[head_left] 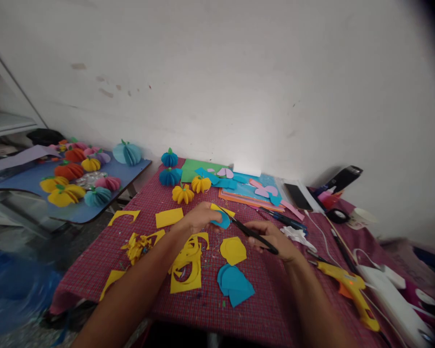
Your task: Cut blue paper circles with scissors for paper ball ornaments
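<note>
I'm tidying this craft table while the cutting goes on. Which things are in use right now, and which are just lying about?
In use:
left hand holding the blue paper piece
right hand working the scissors

Lying about:
yellow circle
blue cutouts
yellow scraps
glue gun
paper pumpkins
phone
pen

A paper-craft workspace set up in a plain room, against a bare, scuffed white wall (239, 72). The desk (268, 299), covered in a red checked cloth, carries yellow offcuts (186, 268), blue paper pieces (235, 285), a stack of coloured sheets (239, 186), a yellow glue gun (351, 290) and finished paper pumpkins (183, 193). A lower blue table (83, 210) to the left holds more finished pumpkins (68, 170) in several colours.
</note>
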`<action>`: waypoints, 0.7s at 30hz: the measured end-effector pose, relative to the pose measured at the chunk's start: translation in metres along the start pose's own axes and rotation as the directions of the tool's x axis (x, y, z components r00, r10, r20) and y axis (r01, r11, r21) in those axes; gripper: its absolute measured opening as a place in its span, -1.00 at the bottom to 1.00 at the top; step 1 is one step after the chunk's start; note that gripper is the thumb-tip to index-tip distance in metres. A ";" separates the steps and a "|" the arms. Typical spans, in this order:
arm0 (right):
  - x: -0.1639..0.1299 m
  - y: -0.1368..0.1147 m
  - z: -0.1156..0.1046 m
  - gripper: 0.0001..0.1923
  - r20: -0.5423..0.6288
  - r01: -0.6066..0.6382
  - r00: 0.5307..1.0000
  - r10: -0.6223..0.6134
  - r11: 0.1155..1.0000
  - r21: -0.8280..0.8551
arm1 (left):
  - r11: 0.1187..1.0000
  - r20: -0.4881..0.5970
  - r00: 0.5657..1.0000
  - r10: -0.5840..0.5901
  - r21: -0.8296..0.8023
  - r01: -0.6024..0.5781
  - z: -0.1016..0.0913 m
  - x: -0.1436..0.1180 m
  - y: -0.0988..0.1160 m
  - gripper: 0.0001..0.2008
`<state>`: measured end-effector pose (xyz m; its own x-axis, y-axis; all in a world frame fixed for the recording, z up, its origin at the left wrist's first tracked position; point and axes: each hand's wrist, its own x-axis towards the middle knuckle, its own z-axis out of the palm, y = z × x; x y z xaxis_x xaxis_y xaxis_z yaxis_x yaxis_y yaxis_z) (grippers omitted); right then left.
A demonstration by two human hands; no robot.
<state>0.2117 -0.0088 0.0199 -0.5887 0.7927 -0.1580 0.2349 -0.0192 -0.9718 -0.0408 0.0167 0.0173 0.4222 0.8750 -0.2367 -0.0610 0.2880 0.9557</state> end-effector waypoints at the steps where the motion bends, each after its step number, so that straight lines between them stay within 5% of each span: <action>1: 0.000 -0.001 0.000 -0.57 0.005 0.001 1.000 -0.001 1.000 -0.004 | 1.000 -0.001 1.000 -0.003 0.005 0.003 0.000 0.000 0.000 -0.79; 21: 0.000 -0.002 0.003 -0.54 0.022 -0.018 1.000 0.019 1.000 -0.015 | 0.996 0.020 1.000 -0.016 0.082 0.014 0.003 -0.003 0.000 -0.82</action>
<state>0.2091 -0.0105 0.0213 -0.6012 0.7785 -0.1799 0.2569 -0.0249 -0.9661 -0.0389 0.0129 0.0186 0.4413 0.8623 -0.2484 0.0199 0.2674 0.9634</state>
